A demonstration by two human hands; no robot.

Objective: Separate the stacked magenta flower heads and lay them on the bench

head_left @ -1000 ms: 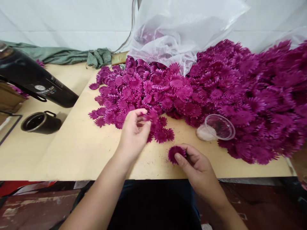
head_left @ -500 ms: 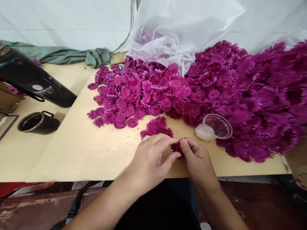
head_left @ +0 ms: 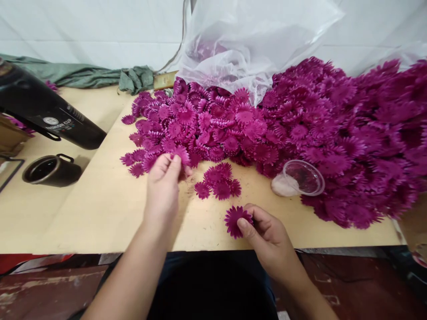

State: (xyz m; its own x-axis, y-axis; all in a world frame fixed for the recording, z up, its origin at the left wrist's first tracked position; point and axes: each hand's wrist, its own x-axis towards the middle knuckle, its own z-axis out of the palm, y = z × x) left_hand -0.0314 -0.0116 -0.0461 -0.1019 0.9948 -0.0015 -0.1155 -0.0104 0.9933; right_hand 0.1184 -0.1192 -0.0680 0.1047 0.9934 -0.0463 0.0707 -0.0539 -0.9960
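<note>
Between the thumb and fingers of my right hand (head_left: 268,231) is a purple flower head (head_left: 236,221), its toothed petals facing up over the table's front. My left hand (head_left: 165,178) is at the front edge of a big heap of purple flower heads (head_left: 230,120). Its thumb and fingers are closed on one purple flower head (head_left: 181,154); its fingertips are partly hidden. A small cluster of the same flower heads (head_left: 218,178) lies on the table between the hands. Right of it, a clear plastic cup (head_left: 302,178) with something white inside leans against the heap.
A black bottle (head_left: 63,113) lies slanting on the left, above a dark mug (head_left: 55,171). Behind the heap hangs a translucent plastic bag (head_left: 253,40) against the white wall. Green cloth (head_left: 83,78) runs along the table's back. The tabletop (head_left: 110,213) ends just before my lap.
My hands have parted. The left one has moved left and away to the heap's edge; the right one has come slightly nearer, and the flower head in it now shows fully.
</note>
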